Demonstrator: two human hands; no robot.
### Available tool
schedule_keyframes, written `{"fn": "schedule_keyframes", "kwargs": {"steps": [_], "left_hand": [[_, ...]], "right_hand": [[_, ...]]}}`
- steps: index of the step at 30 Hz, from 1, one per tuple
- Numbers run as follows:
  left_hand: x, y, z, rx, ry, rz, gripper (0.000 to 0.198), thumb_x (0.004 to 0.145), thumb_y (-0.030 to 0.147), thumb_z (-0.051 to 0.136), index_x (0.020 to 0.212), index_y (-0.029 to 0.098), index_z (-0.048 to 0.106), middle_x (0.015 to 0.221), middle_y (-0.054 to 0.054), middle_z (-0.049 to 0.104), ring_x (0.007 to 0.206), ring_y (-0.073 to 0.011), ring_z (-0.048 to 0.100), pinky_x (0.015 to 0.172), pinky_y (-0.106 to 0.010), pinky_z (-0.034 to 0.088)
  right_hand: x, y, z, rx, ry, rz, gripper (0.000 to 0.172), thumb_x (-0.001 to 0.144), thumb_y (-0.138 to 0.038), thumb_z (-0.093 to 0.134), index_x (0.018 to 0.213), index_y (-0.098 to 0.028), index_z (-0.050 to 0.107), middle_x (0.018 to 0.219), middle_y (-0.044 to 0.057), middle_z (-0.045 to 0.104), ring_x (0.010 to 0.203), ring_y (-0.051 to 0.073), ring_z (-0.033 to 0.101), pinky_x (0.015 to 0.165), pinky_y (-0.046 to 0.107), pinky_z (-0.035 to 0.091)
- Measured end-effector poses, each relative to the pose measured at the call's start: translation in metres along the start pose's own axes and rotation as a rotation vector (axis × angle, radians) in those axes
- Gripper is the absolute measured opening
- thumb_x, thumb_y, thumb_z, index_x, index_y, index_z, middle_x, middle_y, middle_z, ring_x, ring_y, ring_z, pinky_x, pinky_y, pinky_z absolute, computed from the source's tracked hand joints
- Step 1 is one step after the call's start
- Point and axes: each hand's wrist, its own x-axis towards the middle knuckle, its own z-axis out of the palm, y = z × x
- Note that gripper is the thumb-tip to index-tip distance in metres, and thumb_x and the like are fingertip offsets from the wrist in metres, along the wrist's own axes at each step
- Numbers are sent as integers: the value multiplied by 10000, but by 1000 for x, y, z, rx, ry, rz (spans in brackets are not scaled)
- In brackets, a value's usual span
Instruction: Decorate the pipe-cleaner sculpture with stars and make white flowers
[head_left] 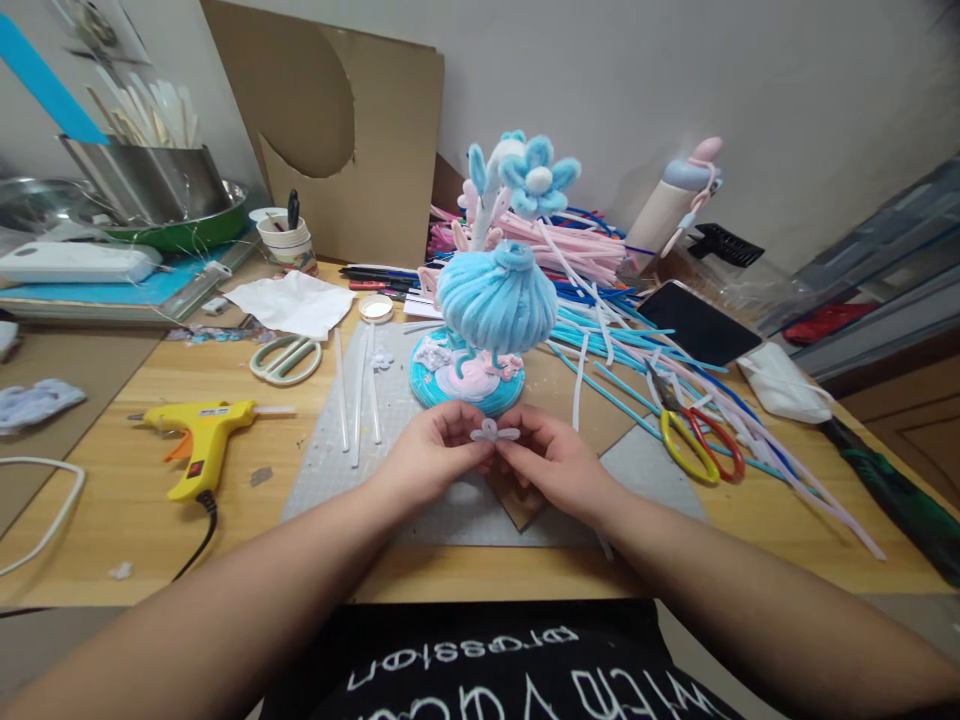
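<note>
Between my two hands is a small white pipe cleaner flower with looped petals. My left hand pinches it from the left, and my right hand pinches it from the right. Just behind them stands a fuzzy pipe cleaner lamp, with a pleated light-blue shade, a blue flower on top and a round blue, pink and white base. My fingers hide part of the white flower and sit close to the base's front edge.
A grey cutting mat lies under my hands with glue sticks. A yellow glue gun rests on the left. At right are red-and-yellow-handled scissors, loose pipe cleaners, a phone and a bottle.
</note>
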Motion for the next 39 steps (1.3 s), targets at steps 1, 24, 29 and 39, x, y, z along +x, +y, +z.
{"fn": "schedule_keyframes", "kwargs": {"steps": [1,24,29,39], "left_hand": [[0,0,0,-7,-4,16,273,651,280,750,768,151,539,701,21,594,635,-111,580,631,-252,465],[-7,8,1,292,47,209,131,770,264,612,821,152,567,730,-4,577,658,-121,551,605,-252,449],[-4,9,0,168,25,103,189,708,291,685,734,141,573,673,6,594,591,-101,553,592,-248,464],[-7,-4,-3,541,152,161,113,754,270,621,765,161,651,739,-25,672,688,-152,602,659,-278,465]], "right_hand": [[0,0,0,11,6,-8,156,812,-340,587,844,-195,536,655,-29,559,485,91,471,449,217,375],[-5,-4,0,320,-21,107,259,732,-367,691,722,-176,516,578,-49,534,390,43,410,359,164,237],[-6,-3,1,157,-43,91,223,822,-408,576,793,-194,520,496,-68,509,350,61,393,346,177,285],[-8,6,3,-149,83,-48,163,848,-341,554,873,-186,595,611,-32,518,465,89,467,433,210,374]]}}
